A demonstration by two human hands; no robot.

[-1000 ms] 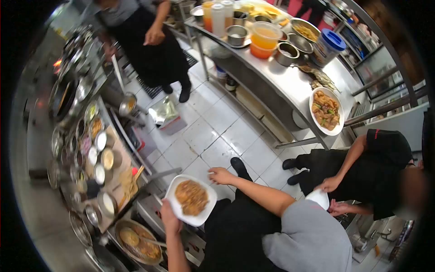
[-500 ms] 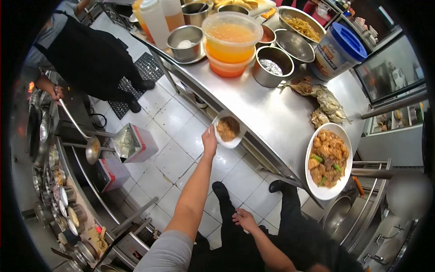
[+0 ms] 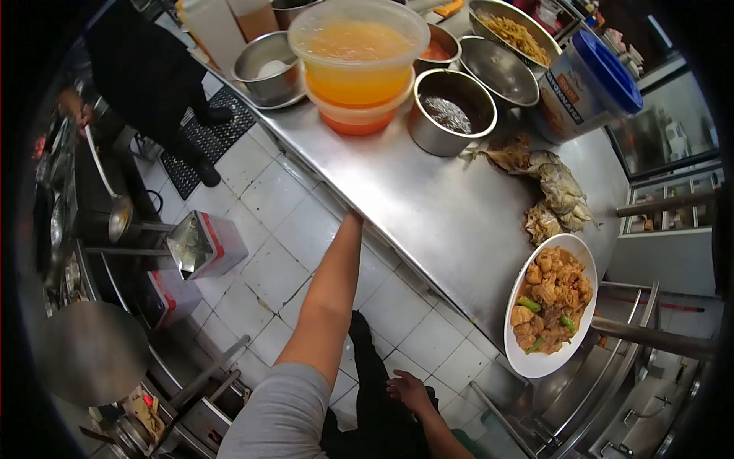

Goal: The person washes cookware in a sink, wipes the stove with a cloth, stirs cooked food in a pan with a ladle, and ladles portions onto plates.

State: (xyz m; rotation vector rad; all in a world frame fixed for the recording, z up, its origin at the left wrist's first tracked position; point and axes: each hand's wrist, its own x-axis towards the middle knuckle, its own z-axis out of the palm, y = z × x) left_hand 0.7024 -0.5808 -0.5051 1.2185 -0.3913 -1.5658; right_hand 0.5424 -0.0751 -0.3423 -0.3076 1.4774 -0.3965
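Observation:
My left hand is hidden beneath the edge of the steel table (image 3: 397, 191); only the forearm and wrist show. The small white dish of brown food it held is out of sight too. My right hand (image 3: 409, 390) hangs low in front of my dark trousers, fingers apart and nothing visible in them. On the table's near right corner sits a white oval plate (image 3: 514, 348) heaped with saucy brown chunks and green pieces. Behind it lie dried, crumpled brown-grey pieces (image 3: 562, 187), which could be dried fish or leaves.
Stacked plastic tubs of orange liquid (image 3: 359, 76), a steel pot (image 3: 436, 141), a metal bowl (image 3: 501, 73) and a blue-lidded mayonnaise tub (image 3: 577, 92) stand at the back. At left, a person in black holds a ladle (image 3: 120, 218) near the stove. Square tins (image 3: 222, 245) stand on the tiled floor.
My left hand has gone under the table edge with the small white dish. The view has moved closer to the table. The co-worker's ladle has shifted in view.

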